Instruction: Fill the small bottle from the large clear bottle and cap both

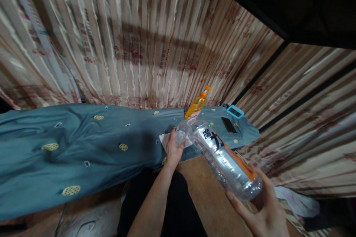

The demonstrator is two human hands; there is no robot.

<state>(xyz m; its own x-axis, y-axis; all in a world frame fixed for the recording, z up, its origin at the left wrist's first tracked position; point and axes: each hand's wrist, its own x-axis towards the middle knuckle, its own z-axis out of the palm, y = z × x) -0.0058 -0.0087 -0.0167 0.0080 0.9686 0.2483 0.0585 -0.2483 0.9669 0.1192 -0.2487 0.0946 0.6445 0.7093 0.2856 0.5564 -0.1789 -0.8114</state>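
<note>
While your right hand [264,211] is gripping the base of the clear bottle [226,159], tilted toward the far side, your left hand [172,152] is pinching a small cup [181,133] at its mouth; nothing visibly pouring yet.

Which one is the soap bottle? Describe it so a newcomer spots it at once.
Start at the blue patterned sheet spread below the striped curtain. Follow its far edge right to where it meets the curtain: the soap bottle stands there, tilted. It alone is orange with a pump top, unlike the clear bottle in the hands or the dark phone nearby.
</note>
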